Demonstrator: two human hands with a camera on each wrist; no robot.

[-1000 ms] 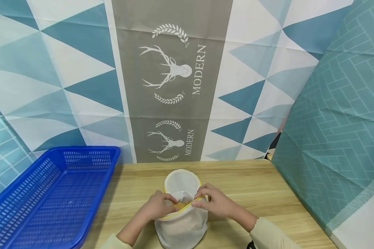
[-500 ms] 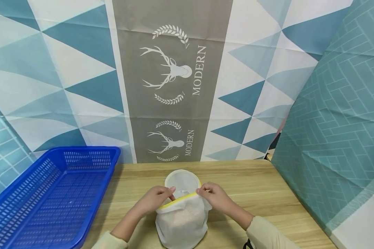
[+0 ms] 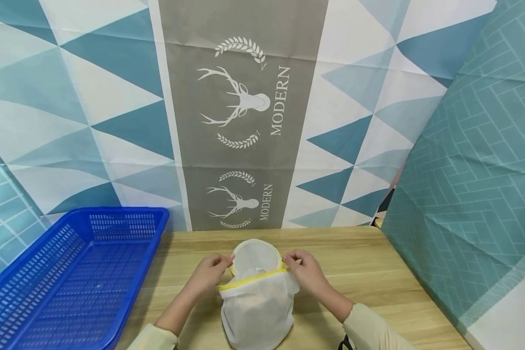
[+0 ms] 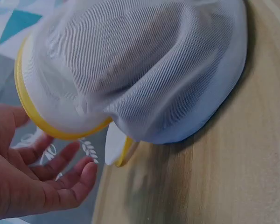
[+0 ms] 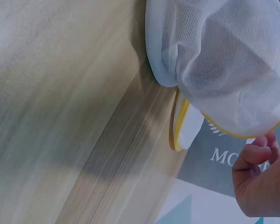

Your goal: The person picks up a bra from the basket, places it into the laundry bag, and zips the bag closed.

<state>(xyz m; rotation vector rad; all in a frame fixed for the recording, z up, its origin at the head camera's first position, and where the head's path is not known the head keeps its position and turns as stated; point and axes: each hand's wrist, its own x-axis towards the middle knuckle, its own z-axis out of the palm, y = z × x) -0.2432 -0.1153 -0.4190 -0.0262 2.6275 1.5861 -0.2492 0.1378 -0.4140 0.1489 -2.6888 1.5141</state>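
A white mesh laundry bag (image 3: 255, 311) with yellow trim stands on the wooden table, its round lid (image 3: 255, 257) tipped up behind the mouth. Something pale shows faintly through the mesh. My left hand (image 3: 210, 274) is at the lid's left edge in the head view; its fingers (image 4: 67, 156) are spread and loosely bent beside the yellow rim in the left wrist view. On the other side, my right hand (image 3: 306, 272) pinches the yellow edge near the lid's right side, with fingers (image 5: 254, 154) curled at the rim in the right wrist view.
A large blue plastic basket (image 3: 157, 253) stands on the left. The wooden table (image 3: 358, 272) runs back to a patterned cloth backdrop (image 3: 345, 112), with a teal tile-print sheet (image 3: 477, 194) along the right side.
The hands have moved apart and away from the bag's mouth, up to the lid's sides. The front rim has been drawn up and straightened, covering the yellow-orange contents seen earlier.
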